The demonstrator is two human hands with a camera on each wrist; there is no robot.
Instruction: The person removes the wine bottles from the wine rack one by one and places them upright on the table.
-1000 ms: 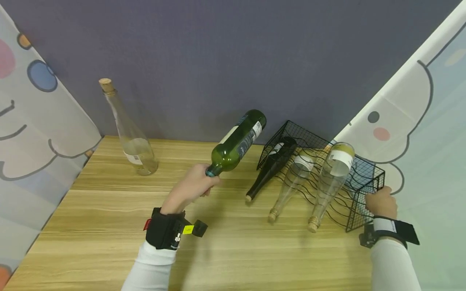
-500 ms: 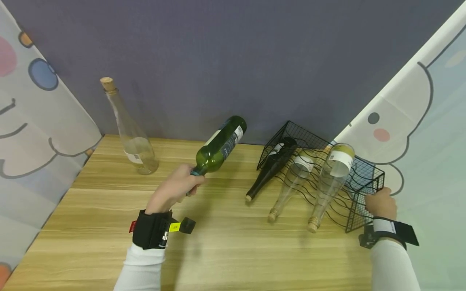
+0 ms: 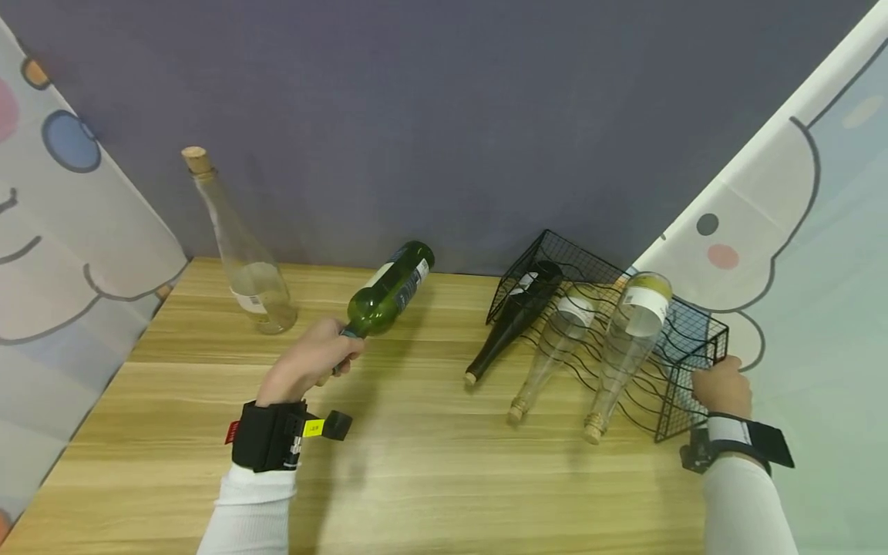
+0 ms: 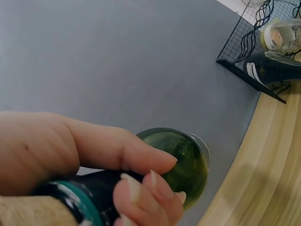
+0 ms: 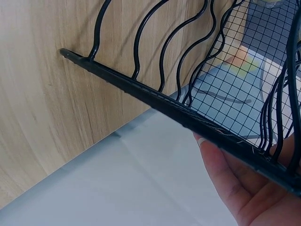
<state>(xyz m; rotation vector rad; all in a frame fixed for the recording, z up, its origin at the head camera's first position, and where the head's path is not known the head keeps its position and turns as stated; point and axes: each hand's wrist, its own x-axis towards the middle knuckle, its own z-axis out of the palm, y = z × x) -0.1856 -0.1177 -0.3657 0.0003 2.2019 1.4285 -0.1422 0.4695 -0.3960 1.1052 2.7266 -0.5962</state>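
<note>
The left hand (image 3: pixel 311 358) grasps the green bottle (image 3: pixel 391 290), the right hand (image 3: pixel 723 387) grips the rack (image 5: pixel 150 100); apparently mid-transfer, it likely next needs steady lowering.

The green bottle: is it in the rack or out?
Out: the left hand holds the green bottle by its neck, apart from the rack.

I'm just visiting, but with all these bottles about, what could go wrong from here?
The left hand holds the green bottle only by its neck, so its heavier-looking body might swing or slip. The clear bottle standing on the left is tall and thin-necked; a sideways bump could topple it. The right hand grips one end of the wire rack; a jerk might shift the three bottles lying in it.
</note>
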